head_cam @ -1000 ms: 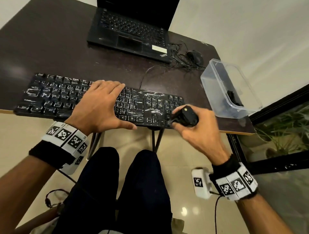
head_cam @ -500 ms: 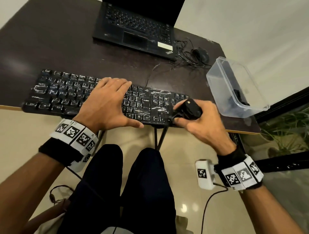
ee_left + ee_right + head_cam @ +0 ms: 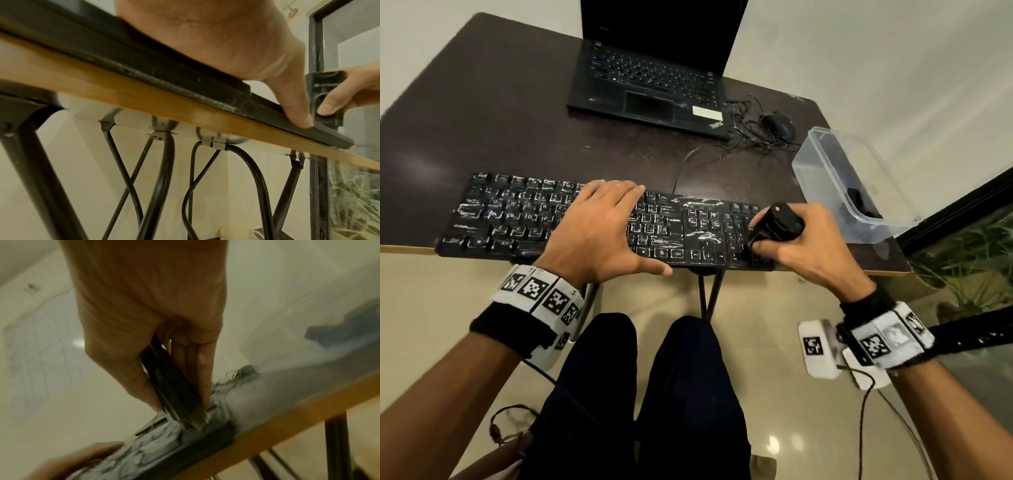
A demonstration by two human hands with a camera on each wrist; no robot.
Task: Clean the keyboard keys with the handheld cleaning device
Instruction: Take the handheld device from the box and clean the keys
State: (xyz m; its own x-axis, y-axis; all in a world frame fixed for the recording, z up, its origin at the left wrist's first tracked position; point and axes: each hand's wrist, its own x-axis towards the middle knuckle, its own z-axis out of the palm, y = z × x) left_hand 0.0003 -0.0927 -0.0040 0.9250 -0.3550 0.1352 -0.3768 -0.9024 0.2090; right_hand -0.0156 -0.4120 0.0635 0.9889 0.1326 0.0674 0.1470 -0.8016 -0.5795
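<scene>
A black keyboard, smeared with white residue, lies along the table's near edge. My left hand rests flat on its middle, fingers straight, thumb at the keyboard's front rim. My right hand grips a small black handheld cleaning device over the number pad at the keyboard's right end. In the right wrist view the device points down, and its bristle tip touches the keys of the keyboard. The left wrist view shows the device from the front, with a right thumb on it.
A black laptop stands open at the back of the dark table. A mouse with tangled cable lies right of it. A clear plastic tub holding dark items sits at the right edge. My knees are under the table.
The right hand has kept the device over the keyboard's right end, shifting slightly. The left hand stays flat on the keys. The head view has tilted, showing more of the laptop.
</scene>
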